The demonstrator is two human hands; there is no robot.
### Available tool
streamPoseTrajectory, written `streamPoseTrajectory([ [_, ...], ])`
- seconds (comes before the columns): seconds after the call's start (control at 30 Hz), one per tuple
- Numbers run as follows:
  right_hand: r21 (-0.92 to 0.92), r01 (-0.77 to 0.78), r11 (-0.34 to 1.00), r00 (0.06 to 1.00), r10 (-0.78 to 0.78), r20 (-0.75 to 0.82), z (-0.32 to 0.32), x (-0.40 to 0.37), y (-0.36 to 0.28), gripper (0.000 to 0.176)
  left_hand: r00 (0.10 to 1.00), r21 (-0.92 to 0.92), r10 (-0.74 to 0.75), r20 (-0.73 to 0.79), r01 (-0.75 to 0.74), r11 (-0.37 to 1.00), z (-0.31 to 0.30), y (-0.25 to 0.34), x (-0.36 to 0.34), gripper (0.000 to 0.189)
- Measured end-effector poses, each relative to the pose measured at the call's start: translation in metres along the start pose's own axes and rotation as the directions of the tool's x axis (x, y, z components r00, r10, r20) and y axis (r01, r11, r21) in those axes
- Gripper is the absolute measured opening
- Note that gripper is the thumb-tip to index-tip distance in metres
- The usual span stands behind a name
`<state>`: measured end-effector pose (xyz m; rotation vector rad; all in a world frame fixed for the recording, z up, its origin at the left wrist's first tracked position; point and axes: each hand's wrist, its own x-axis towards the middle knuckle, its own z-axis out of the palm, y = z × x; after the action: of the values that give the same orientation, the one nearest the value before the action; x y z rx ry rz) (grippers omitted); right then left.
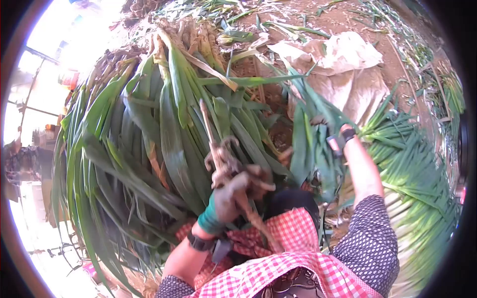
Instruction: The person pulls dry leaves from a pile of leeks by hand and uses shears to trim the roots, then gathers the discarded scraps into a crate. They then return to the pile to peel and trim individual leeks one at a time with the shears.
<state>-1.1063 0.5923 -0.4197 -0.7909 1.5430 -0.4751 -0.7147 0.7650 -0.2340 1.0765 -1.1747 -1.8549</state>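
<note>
My left hand (229,199), in a dirty glove with a green cuff, is closed around a long, thin brown stalk (258,223). Withered, curled tan strips (226,161) stick out around the grip, partly blurred. On the right, my right hand (320,120) is mostly covered by long green onion leaves (323,107); only some dark fingertips and the banded wrist show. Its fingers appear closed on these leaves, which hang below it. A large heap of long green onions (171,124) lies beside and beyond my left hand.
Trimmed green onions (417,198) with pale stems are piled to the right. A crumpled whitish sack (348,59) lies on the brown ground (308,15) ahead. Leaf scraps (293,30) are strewn about. A red checked apron (298,228) covers my lap.
</note>
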Motion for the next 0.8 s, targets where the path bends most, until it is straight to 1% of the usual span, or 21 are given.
streamPoseTrajectory([
  [0.03, 0.059, 0.102, 0.993, 0.987, -0.108, 0.116, -0.019, -0.021, -0.004, 0.034, 1.000, -0.220, 0.015, 0.025, -0.009, 0.975, 0.001, -0.002, 0.008, 0.038],
  [0.07, 0.124, 0.191, 0.974, 0.950, -0.215, 0.226, -0.033, -0.045, -0.007, 0.032, 0.998, -0.434, 0.034, 0.045, -0.011, 0.901, 0.004, -0.004, 0.018, 0.037],
  [0.13, 0.243, -0.038, 0.969, 0.952, -0.039, 0.305, -0.048, -0.121, -0.026, 0.029, 0.994, -0.693, -0.058, -0.096, -0.025, 0.721, 0.026, -0.006, 0.042, 0.035],
  [0.17, 0.121, 0.154, 0.981, 0.931, -0.185, 0.314, -0.054, -0.145, -0.014, 0.027, 1.000, -0.591, -0.004, -0.024, -0.011, 0.807, 0.030, -0.017, 0.059, 0.034],
  [0.2, -0.010, 0.351, 0.936, 0.889, -0.330, 0.316, -0.059, -0.169, -0.003, 0.025, 0.998, -0.475, 0.049, 0.050, -0.019, 0.880, 0.034, -0.029, 0.078, 0.034],
  [0.23, -0.130, 0.522, 0.843, 0.829, -0.465, 0.311, -0.065, -0.193, 0.009, 0.024, 0.980, -0.540, -0.032, 0.196, 0.135, 0.831, 0.043, -0.043, 0.100, 0.034],
  [0.27, -0.078, 0.410, 0.909, 0.887, -0.377, 0.268, -0.050, -0.234, 0.001, 0.024, 0.934, -0.577, -0.096, 0.344, 0.291, 0.763, 0.059, -0.053, 0.114, 0.035],
  [0.3, -0.014, 0.294, 0.956, 0.933, -0.284, 0.222, -0.034, -0.275, -0.008, 0.024, 0.920, -0.630, -0.084, 0.384, 0.327, 0.704, 0.087, -0.055, 0.119, 0.035],
  [0.33, -0.083, 0.376, 0.923, 0.916, -0.357, 0.180, -0.014, -0.316, -0.024, 0.024, 0.905, -0.676, -0.069, 0.419, 0.362, 0.641, 0.114, -0.057, 0.122, 0.035],
  [0.37, -0.272, 0.522, 0.808, 0.850, -0.466, 0.248, -0.012, -0.340, -0.022, 0.026, 0.927, -0.705, 0.050, 0.372, 0.247, 0.664, 0.134, -0.056, 0.120, 0.033],
  [0.4, -0.284, 0.548, 0.787, 0.835, -0.494, 0.242, -0.009, -0.356, -0.018, 0.028, 0.933, -0.726, 0.174, 0.316, 0.120, 0.677, 0.147, -0.051, 0.116, 0.032],
  [0.43, -0.297, 0.572, 0.764, 0.820, -0.522, 0.236, -0.007, -0.372, -0.015, 0.031, 0.939, -0.722, 0.099, 0.330, 0.184, 0.667, 0.154, -0.039, 0.104, 0.030],
  [0.47, -0.139, 0.480, 0.866, 0.875, -0.463, 0.141, -0.005, -0.387, -0.007, 0.033, 0.916, -0.705, 0.167, 0.364, 0.154, 0.692, 0.158, -0.028, 0.089, 0.029],
  [0.5, 0.035, 0.374, 0.927, 0.925, -0.376, 0.061, -0.003, -0.399, -0.003, 0.036, 0.904, -0.721, 0.155, 0.400, 0.206, 0.661, 0.161, -0.020, 0.075, 0.029],
  [0.57, 0.080, 0.407, 0.910, 0.908, -0.412, 0.078, 0.001, -0.415, -0.007, 0.035, 0.873, -0.768, 0.183, 0.453, 0.278, 0.578, 0.162, -0.002, 0.055, 0.027],
  [0.6, 0.102, 0.421, 0.901, 0.899, -0.429, 0.085, 0.005, -0.423, -0.011, 0.034, 0.869, -0.763, 0.191, 0.457, 0.272, 0.587, 0.160, 0.007, 0.047, 0.027],
  [0.63, 0.087, 0.470, 0.878, 0.879, -0.475, 0.046, 0.014, -0.430, -0.017, 0.041, 0.865, -0.757, 0.200, 0.461, 0.265, 0.598, 0.156, 0.019, 0.044, 0.027],
  [0.67, 0.098, 0.503, 0.859, 0.859, -0.509, 0.052, 0.006, -0.423, -0.014, 0.045, 0.861, -0.751, 0.210, 0.463, 0.256, 0.608, 0.152, 0.031, 0.040, 0.026],
  [0.7, 0.109, 0.534, 0.839, 0.839, -0.541, 0.060, -0.013, -0.405, -0.006, 0.050, 0.858, -0.755, 0.272, 0.436, 0.184, 0.629, 0.148, 0.052, 0.026, 0.028],
  [0.73, 0.064, 0.595, 0.801, 0.797, -0.598, 0.086, -0.013, -0.405, -0.012, 0.049, 0.856, -0.706, 0.300, 0.422, 0.102, 0.701, 0.139, 0.065, 0.027, 0.028],
  [0.8, -0.070, 0.734, 0.675, 0.676, -0.718, 0.164, -0.009, -0.411, -0.034, 0.043, 0.773, -0.719, 0.514, 0.371, -0.111, 0.686, 0.127, 0.109, 0.007, 0.031],
])
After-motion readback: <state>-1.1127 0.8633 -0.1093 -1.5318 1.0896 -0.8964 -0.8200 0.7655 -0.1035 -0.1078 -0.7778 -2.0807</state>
